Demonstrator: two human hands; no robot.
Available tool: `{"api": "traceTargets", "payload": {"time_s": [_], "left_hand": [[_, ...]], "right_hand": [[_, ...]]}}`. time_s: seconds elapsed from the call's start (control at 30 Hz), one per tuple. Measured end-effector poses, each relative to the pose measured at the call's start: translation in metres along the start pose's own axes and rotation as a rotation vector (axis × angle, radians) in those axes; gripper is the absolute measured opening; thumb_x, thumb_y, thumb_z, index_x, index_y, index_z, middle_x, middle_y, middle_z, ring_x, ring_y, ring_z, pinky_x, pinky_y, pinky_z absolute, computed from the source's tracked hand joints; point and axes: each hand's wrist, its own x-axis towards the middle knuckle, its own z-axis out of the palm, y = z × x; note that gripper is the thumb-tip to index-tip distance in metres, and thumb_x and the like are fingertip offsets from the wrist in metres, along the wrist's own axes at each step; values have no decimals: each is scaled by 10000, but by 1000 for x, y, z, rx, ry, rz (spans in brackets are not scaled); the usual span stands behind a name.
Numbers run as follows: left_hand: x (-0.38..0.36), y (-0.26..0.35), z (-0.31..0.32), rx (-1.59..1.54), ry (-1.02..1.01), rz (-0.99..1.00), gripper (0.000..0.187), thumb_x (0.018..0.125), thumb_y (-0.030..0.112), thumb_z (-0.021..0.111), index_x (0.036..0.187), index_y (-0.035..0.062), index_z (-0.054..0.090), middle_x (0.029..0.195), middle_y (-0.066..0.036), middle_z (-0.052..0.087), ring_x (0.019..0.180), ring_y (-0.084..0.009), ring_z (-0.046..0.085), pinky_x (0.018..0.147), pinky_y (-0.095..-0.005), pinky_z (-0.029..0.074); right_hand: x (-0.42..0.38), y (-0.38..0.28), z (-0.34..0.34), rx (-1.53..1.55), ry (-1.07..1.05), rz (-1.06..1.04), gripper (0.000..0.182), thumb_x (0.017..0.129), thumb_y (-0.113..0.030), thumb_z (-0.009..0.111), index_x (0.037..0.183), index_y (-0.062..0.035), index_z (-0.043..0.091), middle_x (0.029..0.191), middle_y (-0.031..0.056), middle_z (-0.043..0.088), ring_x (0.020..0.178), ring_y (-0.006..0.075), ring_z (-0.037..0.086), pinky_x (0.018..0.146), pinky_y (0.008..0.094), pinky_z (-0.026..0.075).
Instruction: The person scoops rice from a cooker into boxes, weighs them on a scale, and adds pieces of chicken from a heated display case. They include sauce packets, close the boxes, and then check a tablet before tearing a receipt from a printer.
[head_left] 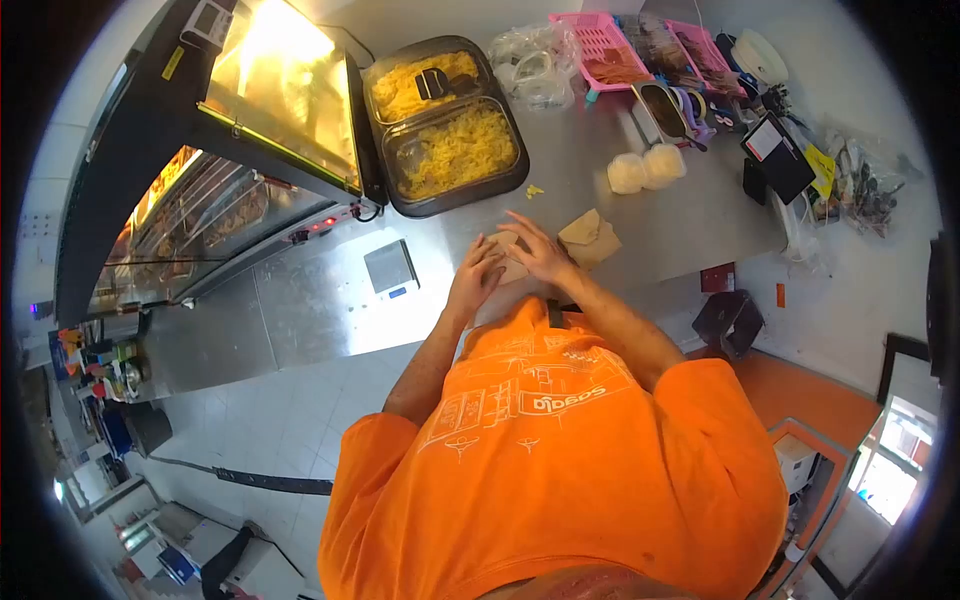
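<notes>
Both hands are at the near edge of the steel counter, on either side of a flat piece of brown paper point(508, 262). My left hand point(480, 272) touches the paper's left side, its fingers stretched forward and slightly apart. Over the right side lies my right hand point(540, 252), fingers spread and partly covering the paper. Whether any fingertip pinches it is too small to tell. Just right of that hand rests more folded brown paper point(592, 238). A few yellow crumbs point(534, 190) lie on the counter beyond my fingers.
A black two-part tray point(522, 165) of yellow food stands ahead, beside a lit glass warmer point(290, 110). Left of my hands is a flat scale point(390, 268). Two white blocks point(627, 174), pink baskets point(600, 45) and a clear plastic bag point(537, 65) are farther back and right.
</notes>
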Motion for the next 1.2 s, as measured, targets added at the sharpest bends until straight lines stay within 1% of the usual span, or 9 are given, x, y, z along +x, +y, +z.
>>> {"api": "traceTargets", "payload": {"time_s": [0.07,0.17,0.27,0.37,0.43,0.63,0.73,1.03,1.2], "left_hand": [[-7,16,4,-25,121,-94,416,774,99,769,1164,36,638,1342,-228,506,1214,-406,522,1016,-440,456],[-10,29,6,6,373,-426,537,771,96,772,1253,10,554,1326,-228,483,1164,-398,534,987,-439,462],[-9,26,3,-90,364,-559,567,767,89,771,1258,-14,509,1209,-186,531,1069,-353,585,928,-410,493],[-18,4,18,-93,317,-431,489,778,85,757,1206,-6,537,1102,-173,599,994,-304,625,854,-377,516],[-17,29,6,9,173,-301,450,801,102,742,1192,-2,545,1040,-167,615,994,-292,627,821,-367,523],[-17,53,7,45,199,-552,489,841,84,696,1294,11,528,935,-152,682,903,-335,657,806,-389,531],[-14,59,6,-247,290,-657,479,870,48,670,1325,4,528,919,-158,720,838,-252,703,792,-346,543],[-20,34,16,-349,237,-703,448,873,27,668,1299,-42,547,942,-141,729,884,-177,703,784,-298,563],[-21,33,9,-402,200,-721,482,875,47,672,1322,-62,528,973,-150,730,911,-180,701,817,-298,554]], "right_hand": [[18,-1,-2,102,-249,170,401,869,-211,688,1227,-100,546,1162,165,631,1078,334,626,891,437,501],[17,-12,-8,-271,-202,146,489,883,-232,683,1322,-124,494,1085,171,670,965,313,671,836,426,524],[-17,-18,6,-109,-207,581,557,887,-244,687,1385,-168,448,1110,158,671,969,296,673,831,417,530],[-46,-37,-1,223,-186,430,557,870,-258,712,1360,-163,463,1117,187,658,936,280,677,809,423,530],[-47,-11,3,61,-139,256,445,842,-273,747,1228,-144,567,1135,176,580,976,249,631,815,393,518],[-23,7,-17,-56,-230,118,327,810,-311,779,1057,-124,674,1223,149,486,1122,322,510,977,375,435],[-20,20,-4,32,-328,136,283,819,-313,770,1003,-112,697,1274,162,480,1179,330,475,1011,405,413],[-22,47,36,272,-148,236,307,711,-308,818,837,-51,707,1201,175,544,1177,353,477,1021,423,396],[-18,35,31,64,-157,150,345,711,-297,828,801,-18,647,1162,173,547,1108,323,537,947,394,456]]}}
